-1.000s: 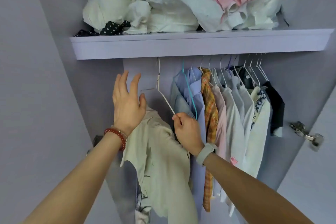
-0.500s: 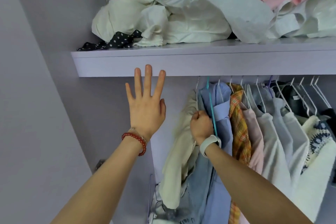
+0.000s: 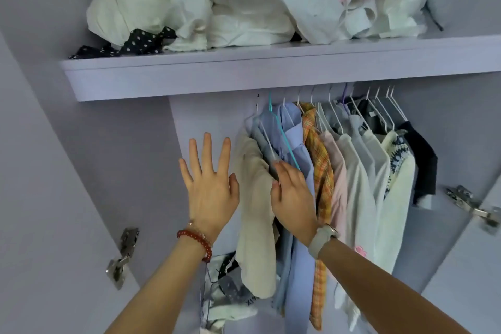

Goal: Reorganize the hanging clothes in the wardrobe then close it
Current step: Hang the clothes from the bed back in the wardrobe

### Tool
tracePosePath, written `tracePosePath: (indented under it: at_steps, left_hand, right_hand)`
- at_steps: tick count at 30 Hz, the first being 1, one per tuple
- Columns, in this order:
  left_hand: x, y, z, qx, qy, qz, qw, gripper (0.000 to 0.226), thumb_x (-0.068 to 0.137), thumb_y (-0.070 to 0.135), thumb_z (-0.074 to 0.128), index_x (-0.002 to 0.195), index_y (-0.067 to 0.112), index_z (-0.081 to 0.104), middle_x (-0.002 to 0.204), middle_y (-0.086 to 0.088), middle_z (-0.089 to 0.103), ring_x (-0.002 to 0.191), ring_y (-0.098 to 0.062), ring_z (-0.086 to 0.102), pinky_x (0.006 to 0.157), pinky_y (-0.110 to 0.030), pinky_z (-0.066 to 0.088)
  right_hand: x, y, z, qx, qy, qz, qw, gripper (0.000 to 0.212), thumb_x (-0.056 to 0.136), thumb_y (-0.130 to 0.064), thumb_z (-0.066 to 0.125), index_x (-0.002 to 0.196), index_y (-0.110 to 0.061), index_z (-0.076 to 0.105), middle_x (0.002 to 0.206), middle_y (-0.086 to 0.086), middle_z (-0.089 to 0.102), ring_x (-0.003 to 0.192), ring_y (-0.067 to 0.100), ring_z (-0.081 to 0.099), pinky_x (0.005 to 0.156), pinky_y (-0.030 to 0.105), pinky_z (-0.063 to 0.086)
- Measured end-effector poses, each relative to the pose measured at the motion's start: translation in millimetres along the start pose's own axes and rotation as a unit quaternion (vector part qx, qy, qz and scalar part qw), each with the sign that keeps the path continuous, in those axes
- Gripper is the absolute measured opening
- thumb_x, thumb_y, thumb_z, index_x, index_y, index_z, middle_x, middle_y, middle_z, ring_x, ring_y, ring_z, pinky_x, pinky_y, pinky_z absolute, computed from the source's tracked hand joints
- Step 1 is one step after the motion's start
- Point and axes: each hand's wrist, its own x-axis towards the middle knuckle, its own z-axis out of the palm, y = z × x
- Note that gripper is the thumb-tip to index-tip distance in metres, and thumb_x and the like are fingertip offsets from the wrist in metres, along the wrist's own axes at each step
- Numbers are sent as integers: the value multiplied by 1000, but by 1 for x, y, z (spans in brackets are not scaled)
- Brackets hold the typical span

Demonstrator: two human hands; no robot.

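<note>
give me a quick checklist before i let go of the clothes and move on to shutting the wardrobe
1. Beige garment on the rail: ok, it hangs at the left end of the row, beside the blue shirts.
2. Right hand clear of the clothes: not ok, its straight fingers press on the blue shirts.
3. Left hand free: ok, it is open with fingers spread, holding nothing, left of the beige garment.
4. Hanger hooks seated on the rail: cannot tell, the shelf hides the rail.
5. Shelf pile behind the shelf edge: cannot tell from this angle.
6. Door hinges unobstructed: ok, no cloth lies on them.
</note>
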Motion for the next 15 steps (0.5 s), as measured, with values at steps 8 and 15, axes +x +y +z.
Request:
tracePosePath:
  at_steps: [8, 15]
  left_hand:
    - [-164, 47, 31, -50, -252, 51, 965, 51, 75, 21, 58, 125, 11, 56, 132, -17, 52, 123, -39, 46, 91, -68, 35]
    - [-256, 156, 32, -163, -451, 169, 861, 50, 94, 22, 44, 142, 18, 31, 153, -5, 20, 142, -25, 11, 112, -50, 9]
  right_hand:
    - [-190, 51, -72, -183, -94, 106, 973, 43, 87, -24, 34, 121, -7, 54, 126, 15, 56, 119, 35, 47, 93, 56, 42]
    - [-376, 74, -179, -234, -159, 406, 869, 57, 84, -34, 26, 117, -3, 60, 124, 20, 57, 115, 41, 53, 90, 59, 41]
